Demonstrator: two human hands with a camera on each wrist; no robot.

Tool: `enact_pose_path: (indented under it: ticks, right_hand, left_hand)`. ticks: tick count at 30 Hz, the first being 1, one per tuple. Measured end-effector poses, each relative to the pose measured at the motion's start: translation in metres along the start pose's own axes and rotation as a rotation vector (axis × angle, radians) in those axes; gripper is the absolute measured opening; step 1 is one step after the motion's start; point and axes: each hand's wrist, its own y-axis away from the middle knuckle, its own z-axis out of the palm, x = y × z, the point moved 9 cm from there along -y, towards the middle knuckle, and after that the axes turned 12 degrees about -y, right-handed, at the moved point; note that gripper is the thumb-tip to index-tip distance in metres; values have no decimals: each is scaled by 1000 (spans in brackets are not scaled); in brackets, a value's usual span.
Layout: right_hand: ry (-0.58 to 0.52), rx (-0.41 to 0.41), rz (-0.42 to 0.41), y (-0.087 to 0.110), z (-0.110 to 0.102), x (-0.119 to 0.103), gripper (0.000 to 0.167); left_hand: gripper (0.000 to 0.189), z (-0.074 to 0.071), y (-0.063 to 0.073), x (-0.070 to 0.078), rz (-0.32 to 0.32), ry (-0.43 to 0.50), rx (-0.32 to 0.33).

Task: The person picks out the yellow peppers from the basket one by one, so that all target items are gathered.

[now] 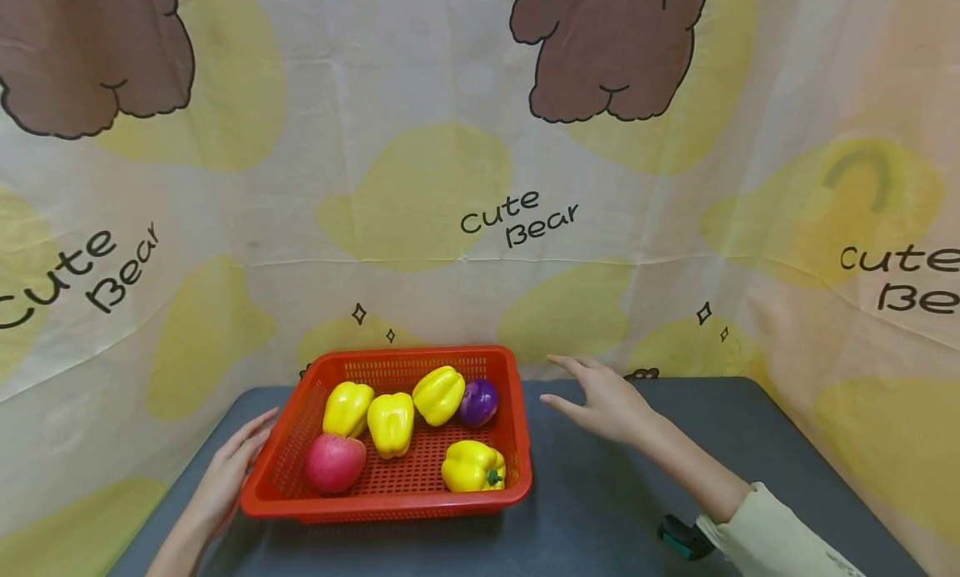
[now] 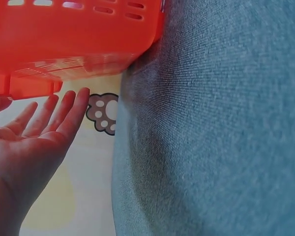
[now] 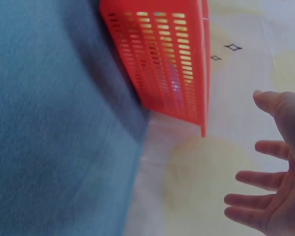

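A red plastic basket (image 1: 390,504) with slotted walls rests on the table. Several yellow bell peppers (image 1: 391,425) lie in it, along with a pinkish-red apple-like fruit (image 1: 335,463) at the front left and a round purple vegetable (image 1: 477,403) at the back right. At the basket's left side is my left hand (image 1: 227,469), its extended fingertips right at the rim; the left wrist view shows the palm and spread fingers near the red rim. My right hand (image 1: 603,398) hovers to the right of the basket, apart from it, fingers stretched out and holding nothing.
The basket stands on a blue-grey cloth-covered table (image 1: 600,494). Behind and on both sides hangs a pale printed curtain (image 1: 420,293) with bears and lettering. A dark strap-like device (image 1: 684,537) sits by the right sleeve (image 1: 772,535).
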Motion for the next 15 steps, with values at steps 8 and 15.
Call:
enact_pose_path:
  ticks: [8,15]
  right_hand:
    - [-40,-43,19,-5,11,-10,64]
    - [-67,-66,6,-9,19,-19,63]
  left_hand:
    - [31,2,1,-2,20,103,-28]
    - [34,3,3,-4,10,134,-26]
